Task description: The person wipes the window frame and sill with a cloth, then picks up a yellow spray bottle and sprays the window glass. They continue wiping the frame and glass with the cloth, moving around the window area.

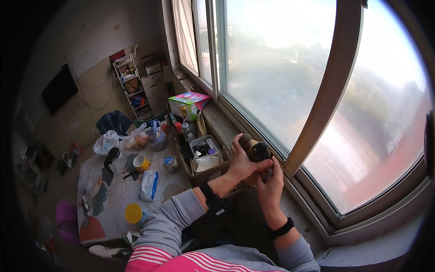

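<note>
A dark, rounded ornament (260, 152), perhaps a small figurine, is held up in front of the windowsill. My left hand (240, 163) wraps around it from the left, thumb stretched across its lower front. A brown round knob and a yellowish part show beside the left fingers. From below, my right hand (271, 182) pinches a brown lower part of it. The fingers hide much of its shape, so exactly what it is stays unclear. Both wrists wear black straps.
Left of my arms, a table (114, 204) holds a tissue pack (149, 185), a yellow mug (141, 163), a yellow-lidded container (133, 213) and plastic bags (108, 142). A cardboard box (210, 176) with bottles stands near the sill, a colourful box (189, 102) behind it. The sliding window (278, 85) rises close beyond my hands.
</note>
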`<action>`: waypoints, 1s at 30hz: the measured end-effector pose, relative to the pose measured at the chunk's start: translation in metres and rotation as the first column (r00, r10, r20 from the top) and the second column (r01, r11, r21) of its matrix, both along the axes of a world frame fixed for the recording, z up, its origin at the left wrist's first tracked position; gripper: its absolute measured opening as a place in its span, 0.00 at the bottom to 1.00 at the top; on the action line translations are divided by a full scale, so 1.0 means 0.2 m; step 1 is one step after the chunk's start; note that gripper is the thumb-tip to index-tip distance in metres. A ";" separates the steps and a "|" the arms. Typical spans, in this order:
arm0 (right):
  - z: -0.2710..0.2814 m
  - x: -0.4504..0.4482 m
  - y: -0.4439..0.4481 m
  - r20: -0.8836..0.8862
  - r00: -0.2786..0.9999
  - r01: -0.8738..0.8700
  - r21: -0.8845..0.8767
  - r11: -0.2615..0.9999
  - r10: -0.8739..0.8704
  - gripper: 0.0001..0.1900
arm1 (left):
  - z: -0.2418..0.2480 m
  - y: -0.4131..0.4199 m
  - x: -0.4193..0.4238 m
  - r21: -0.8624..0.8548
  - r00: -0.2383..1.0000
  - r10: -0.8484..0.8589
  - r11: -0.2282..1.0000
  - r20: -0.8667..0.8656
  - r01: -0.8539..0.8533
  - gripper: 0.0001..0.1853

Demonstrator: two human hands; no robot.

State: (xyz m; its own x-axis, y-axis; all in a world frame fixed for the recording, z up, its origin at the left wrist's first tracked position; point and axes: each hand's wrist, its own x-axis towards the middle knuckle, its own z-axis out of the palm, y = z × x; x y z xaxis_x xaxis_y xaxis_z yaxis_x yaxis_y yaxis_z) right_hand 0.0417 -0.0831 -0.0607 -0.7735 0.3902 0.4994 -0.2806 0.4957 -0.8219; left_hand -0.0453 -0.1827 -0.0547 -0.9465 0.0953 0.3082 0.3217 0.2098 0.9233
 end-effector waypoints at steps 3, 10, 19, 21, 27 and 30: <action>0.03 -0.10 -0.03 0.005 0.998 -0.057 0.022 0.998 0.057 0.33 | 0.01 -0.07 -0.12 0.002 0.999 0.041 0.999 0.013 -0.041 0.68; 0.09 -0.43 -0.12 0.003 0.975 -0.222 -0.015 0.975 0.222 0.37 | 0.07 -0.25 -0.50 0.197 0.992 -0.052 0.980 0.117 0.028 0.55; 0.13 -0.85 -0.26 0.145 0.951 -0.280 0.022 0.960 0.274 0.37 | 0.13 -0.43 -0.96 0.202 0.990 -0.015 0.979 0.141 -0.014 0.60; 0.14 -0.94 -0.32 0.175 0.948 -0.273 0.024 0.962 0.265 0.38 | 0.13 -0.49 -1.05 0.244 0.986 -0.044 0.970 0.159 0.004 0.59; 0.09 -1.22 -0.48 0.225 0.926 -0.293 -0.082 0.953 0.304 0.39 | 0.12 -0.65 -1.31 0.137 0.982 0.012 0.990 0.186 -0.038 0.56; 0.02 -1.34 -0.54 0.271 0.911 -0.294 -0.106 0.950 0.312 0.38 | 0.07 -0.71 -1.42 0.180 0.991 -0.026 0.984 0.130 0.002 0.54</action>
State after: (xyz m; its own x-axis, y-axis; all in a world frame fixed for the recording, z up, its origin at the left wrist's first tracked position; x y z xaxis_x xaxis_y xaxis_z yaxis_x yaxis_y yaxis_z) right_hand -0.2265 -0.1918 -0.0575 -0.9640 0.1377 0.2273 -0.1629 0.3695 -0.9148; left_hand -0.3297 -0.3237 -0.0413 -0.9789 0.0630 0.1946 0.1969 0.0332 0.9799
